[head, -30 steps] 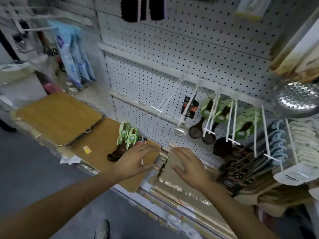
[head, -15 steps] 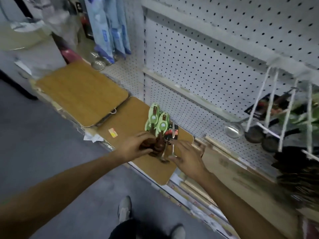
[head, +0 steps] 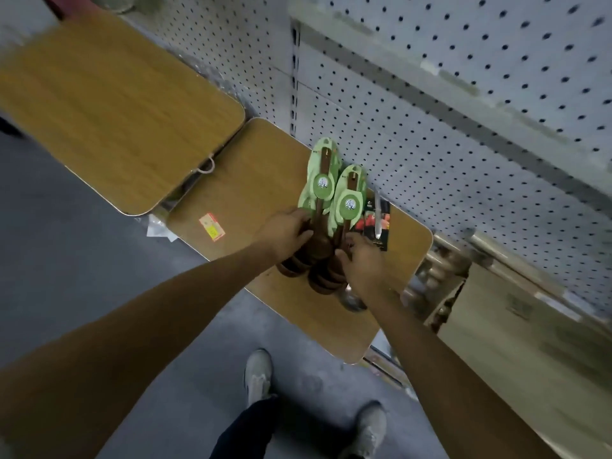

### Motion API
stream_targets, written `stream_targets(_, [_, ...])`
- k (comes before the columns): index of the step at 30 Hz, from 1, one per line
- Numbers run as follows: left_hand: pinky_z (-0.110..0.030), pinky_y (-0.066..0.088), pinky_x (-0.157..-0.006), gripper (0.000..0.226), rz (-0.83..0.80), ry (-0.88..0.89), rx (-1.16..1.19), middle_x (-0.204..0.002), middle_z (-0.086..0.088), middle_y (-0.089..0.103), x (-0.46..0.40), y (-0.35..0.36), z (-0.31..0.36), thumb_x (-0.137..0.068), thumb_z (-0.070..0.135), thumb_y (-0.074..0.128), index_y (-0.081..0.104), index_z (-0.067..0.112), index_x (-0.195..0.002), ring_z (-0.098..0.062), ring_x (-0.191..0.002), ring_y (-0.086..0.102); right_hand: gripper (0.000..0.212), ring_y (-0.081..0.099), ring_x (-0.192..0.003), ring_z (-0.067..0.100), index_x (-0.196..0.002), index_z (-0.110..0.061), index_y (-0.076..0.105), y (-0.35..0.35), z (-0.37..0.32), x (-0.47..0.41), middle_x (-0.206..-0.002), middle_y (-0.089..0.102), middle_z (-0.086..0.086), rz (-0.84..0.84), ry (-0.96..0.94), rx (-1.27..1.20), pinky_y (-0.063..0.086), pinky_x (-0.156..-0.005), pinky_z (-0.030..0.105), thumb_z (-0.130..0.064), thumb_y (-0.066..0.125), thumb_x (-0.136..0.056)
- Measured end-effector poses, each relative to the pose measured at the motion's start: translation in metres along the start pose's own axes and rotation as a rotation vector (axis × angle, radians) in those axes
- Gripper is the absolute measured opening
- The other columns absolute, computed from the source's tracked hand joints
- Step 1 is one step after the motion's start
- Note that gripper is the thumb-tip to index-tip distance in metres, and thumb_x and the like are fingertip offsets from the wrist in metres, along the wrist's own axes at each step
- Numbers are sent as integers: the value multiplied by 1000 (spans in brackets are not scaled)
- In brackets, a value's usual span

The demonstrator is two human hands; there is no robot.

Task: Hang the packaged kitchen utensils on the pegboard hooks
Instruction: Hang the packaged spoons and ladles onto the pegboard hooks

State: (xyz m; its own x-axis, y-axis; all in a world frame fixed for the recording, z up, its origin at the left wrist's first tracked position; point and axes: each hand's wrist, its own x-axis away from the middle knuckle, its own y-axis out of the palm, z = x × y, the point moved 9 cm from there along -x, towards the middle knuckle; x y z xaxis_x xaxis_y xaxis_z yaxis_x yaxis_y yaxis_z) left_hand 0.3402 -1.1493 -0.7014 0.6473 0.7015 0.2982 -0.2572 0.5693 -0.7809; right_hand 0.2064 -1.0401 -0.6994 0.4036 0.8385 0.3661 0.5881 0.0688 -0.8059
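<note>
Your left hand grips the left stack of wooden ladles and your right hand grips the right one, likely to gather them for hanging; they lie on a wooden board below the pegboard; the round green labels carry white writing too small to read.

My left hand and right hand, empty a second ago, now grip the wooden spoons; I've stepped closer.
</note>
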Motion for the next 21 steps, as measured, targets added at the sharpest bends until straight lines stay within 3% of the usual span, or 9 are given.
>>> stream_targets(5, [-30,43,-82,35,94,-150,163,-117,-11,66,-57,31,-22,-91,28,67,61,9,-120,-29,-109,61,34,56,-109,32,-118,-4,56,36,11,-41,-117,58,15,125,67,-15,50,-89,41,-20,63,-90])
stream_targets(8, [-28,44,-75,28,144,-220,264,-106,-8,69,-76,45,-28,-87,25,73,64,8,-107,-25,-98,63,43,51,-118,34,-125,0,51,33,12,-52,-131,49,19,254,113,-13,48,-99,44,-17,65,-88])
stream_targets(12, [-30,49,-78,13,226,-324,389,-90,3,68,-78,54,-36,-85,16,75,62,19,-85,-19,-88,64,52,50,-123,33,-131,1,42,38,28,-60,-133,50,21,320,293,-39,47,-99,39,-13,68,-88])
stream_targets(16, [-34,51,-85,24,267,-327,537,-77,7,57,-65,51,-38,-84,4,71,57,23,-78,-20,-83,59,25,67,-98,37,-115,-3,55,41,46,-52,-105,69,19,280,410,-183,56,-78,41,-7,60,-91])
stream_targets(19, [-12,48,-73,11,306,-255,671,-89,-3,58,-46,31,-28,-89,-2,68,61,5,-93,-20,-82,59,17,66,-88,26,-101,-6,65,26,45,-35,-96,71,10,268,400,-394,51,-73,31,-9,71,-85])
stream_targets(21, [-11,47,-70,11,316,-217,748,-93,-3,62,-28,14,-16,-90,-1,67,60,7,-94,-17,-77,63,14,61,-78,15,-94,-10,65,10,39,-20,-85,67,1,281,387,-543,44,-70,25,-7,73,-83])
